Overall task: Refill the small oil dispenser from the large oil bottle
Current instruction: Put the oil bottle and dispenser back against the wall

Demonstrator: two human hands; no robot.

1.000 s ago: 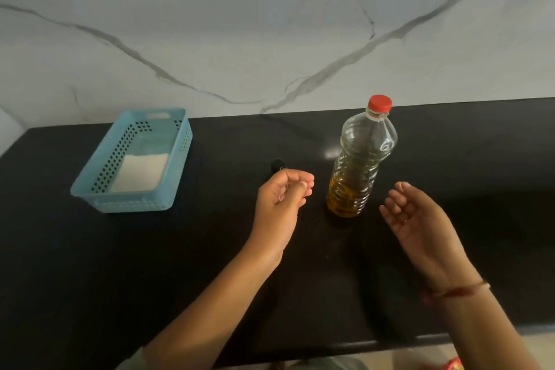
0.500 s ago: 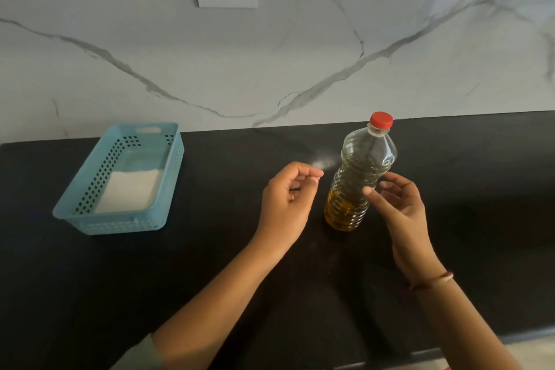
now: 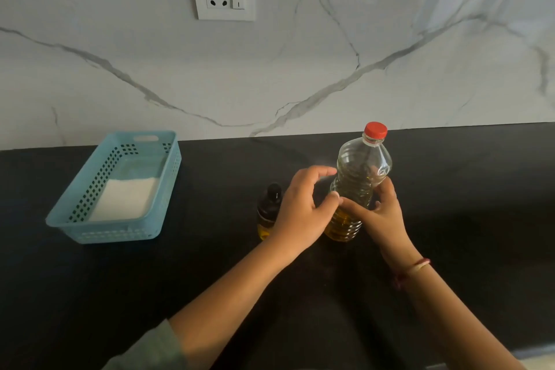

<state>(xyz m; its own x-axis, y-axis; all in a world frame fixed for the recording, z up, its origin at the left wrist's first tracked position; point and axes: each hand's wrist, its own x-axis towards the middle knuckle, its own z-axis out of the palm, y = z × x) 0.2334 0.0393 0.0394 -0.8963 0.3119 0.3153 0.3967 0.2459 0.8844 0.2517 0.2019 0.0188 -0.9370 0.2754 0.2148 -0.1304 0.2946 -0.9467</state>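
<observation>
Between left hand and right hand, both curled round it, the large oil bottle stands capped, the small oil dispenser just left of the left hand: grasping step, uncapping likely next.

The small dispenser stands just left of my left grip, the big bottle against its right. Bare worktop lies right of the bottle and near me; a basket sits well left.

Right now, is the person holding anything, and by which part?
The fingers of the right hand wrap the large oil bottle at its ribbed middle; its red cap is untouched. The left hand curls beside it; contact cannot be told.
</observation>
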